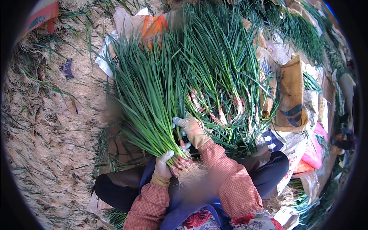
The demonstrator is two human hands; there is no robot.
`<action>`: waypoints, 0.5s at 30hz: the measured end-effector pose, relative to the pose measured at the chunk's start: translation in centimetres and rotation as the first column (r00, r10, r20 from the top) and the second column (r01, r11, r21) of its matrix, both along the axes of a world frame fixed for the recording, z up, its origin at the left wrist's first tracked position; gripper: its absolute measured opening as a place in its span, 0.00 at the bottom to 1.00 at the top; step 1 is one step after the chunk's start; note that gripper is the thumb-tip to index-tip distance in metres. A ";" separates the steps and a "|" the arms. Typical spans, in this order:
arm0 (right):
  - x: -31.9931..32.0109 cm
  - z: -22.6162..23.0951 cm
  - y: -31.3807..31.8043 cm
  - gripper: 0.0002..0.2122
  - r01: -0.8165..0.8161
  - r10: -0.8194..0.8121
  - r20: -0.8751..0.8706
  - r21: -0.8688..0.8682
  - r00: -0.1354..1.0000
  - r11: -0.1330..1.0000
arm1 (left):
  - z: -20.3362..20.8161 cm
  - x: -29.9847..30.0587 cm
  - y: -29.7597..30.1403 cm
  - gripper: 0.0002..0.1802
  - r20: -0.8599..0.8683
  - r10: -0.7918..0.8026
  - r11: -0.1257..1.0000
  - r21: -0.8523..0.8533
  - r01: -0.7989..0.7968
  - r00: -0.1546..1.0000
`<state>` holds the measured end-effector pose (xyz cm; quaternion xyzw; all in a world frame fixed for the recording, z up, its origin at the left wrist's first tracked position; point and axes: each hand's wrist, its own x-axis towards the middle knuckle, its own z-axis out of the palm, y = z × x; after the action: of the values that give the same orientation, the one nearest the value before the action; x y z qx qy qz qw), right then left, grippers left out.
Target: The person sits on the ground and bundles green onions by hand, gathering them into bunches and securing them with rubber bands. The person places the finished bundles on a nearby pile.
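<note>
My left hand (163, 165), in a pale glove, is wrapped round the root end of a thick bunch of spring onions (151, 115). Its long green leaves fan up and away to the left, and the pinkish bulbs and stringy roots point toward my lap. Just above, my gloved right hand (188, 127) has its fingers curled at the right side of the bunch, closed on a spring onion stalk (182, 142) whose reddish base hangs below them. Its fingertips are partly hidden among leaves. Beyond it lies a loose heap of spring onions (220, 76), roots toward me.
Dry, pale root trimmings (53, 145) cover the ground on the left. An orange and white sack (153, 28) lies under the far leaves. At right stand a brown printed sack (291, 92) and a pink bag (316, 149). My crossed legs (119, 189) frame the near side.
</note>
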<state>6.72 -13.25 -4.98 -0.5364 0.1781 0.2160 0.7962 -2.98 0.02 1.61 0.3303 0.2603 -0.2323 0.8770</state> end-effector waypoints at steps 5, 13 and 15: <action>-1.6 2.2 0.9 0.16 -0.052 0.053 -0.043 0.026 0.998 0.998 | -1.5 0.8 1.1 0.16 -0.045 0.008 0.989 0.148 -0.001 0.999; -2.2 3.3 -0.2 0.10 0.121 -0.043 -0.228 0.341 0.973 0.932 | -3.5 0.4 2.2 0.24 0.088 -0.003 0.968 -0.251 0.025 0.996; -3.3 3.7 -0.8 0.10 0.246 -0.087 -0.311 0.518 0.946 0.819 | -2.2 0.5 0.7 0.21 0.073 0.082 0.987 -0.145 -0.071 0.994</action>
<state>3.45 -14.03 -1.32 -0.2319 0.2632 0.2590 0.8999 -2.46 0.72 -0.56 0.2658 0.2207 -0.2030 0.9162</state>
